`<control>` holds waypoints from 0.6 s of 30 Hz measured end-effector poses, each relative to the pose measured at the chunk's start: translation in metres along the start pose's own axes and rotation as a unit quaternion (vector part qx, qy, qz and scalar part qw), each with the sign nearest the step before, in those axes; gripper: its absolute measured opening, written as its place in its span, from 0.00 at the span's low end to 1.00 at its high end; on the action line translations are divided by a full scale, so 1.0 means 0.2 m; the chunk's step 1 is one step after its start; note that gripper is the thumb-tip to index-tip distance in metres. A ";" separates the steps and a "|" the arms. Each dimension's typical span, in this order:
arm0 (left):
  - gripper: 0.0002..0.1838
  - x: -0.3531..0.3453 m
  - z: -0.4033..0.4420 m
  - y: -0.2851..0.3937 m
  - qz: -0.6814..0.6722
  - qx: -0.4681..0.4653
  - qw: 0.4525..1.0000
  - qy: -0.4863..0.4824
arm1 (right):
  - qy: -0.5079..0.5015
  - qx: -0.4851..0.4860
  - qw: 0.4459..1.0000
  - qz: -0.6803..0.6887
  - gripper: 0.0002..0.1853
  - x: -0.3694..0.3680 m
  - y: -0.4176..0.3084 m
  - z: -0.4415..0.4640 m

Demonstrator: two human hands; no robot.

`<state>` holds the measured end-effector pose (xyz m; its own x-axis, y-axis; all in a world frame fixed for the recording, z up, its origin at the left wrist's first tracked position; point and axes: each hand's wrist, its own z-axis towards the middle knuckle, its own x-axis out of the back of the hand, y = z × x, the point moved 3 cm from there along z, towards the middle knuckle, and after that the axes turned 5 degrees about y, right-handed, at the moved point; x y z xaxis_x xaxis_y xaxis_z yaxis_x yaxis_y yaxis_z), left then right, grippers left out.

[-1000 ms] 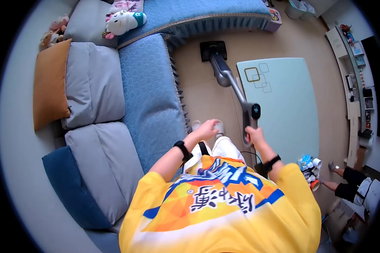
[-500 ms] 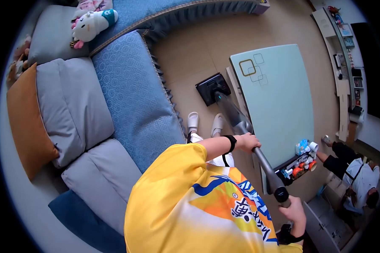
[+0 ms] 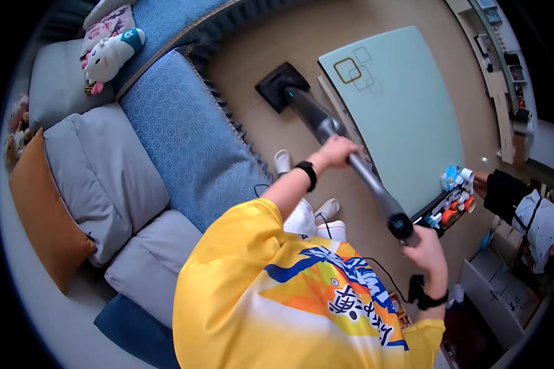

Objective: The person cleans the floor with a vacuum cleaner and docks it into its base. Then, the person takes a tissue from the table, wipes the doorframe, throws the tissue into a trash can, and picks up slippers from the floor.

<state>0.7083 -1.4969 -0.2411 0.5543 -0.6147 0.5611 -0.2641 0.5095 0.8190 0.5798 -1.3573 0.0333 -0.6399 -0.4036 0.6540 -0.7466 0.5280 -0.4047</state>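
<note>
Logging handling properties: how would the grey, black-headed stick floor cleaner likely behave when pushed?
The grey stick floor cleaner is likely stiff: its tube looks straight. It may topple if released, slanting from its black head to the right hand.

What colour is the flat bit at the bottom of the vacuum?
The floor head is black; the head-worn camera shows it.

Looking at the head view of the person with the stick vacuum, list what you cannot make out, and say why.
- Head view: underside of the stick vacuum's floor head, facing the floor.
- Head view: markings on its round black end, too small and blurred.
- Head view: the tube surface under the left hand, covered by that hand.
- Head view: part of the dark blue cushion, behind the yellow shirt.
</note>
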 end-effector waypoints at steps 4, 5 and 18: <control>0.12 0.12 -0.20 -0.23 0.134 0.154 0.977 -0.062 | -0.053 0.023 0.995 0.082 0.16 -0.48 0.06 0.16; 0.14 0.12 -0.29 -0.31 0.183 0.148 0.970 -0.059 | -0.083 0.017 0.992 0.092 0.15 -0.62 0.07 0.20; 0.15 -0.87 -0.50 0.42 0.268 0.112 0.936 -0.199 | -0.034 0.118 0.989 0.085 0.18 -0.84 1.23 -0.24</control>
<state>0.6684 -1.2877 -0.2815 -0.0309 -0.5059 0.8620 -0.6038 0.6968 0.3872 0.5130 -1.1243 -0.1453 -0.7646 -0.3775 0.5224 -0.6437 0.4065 -0.6483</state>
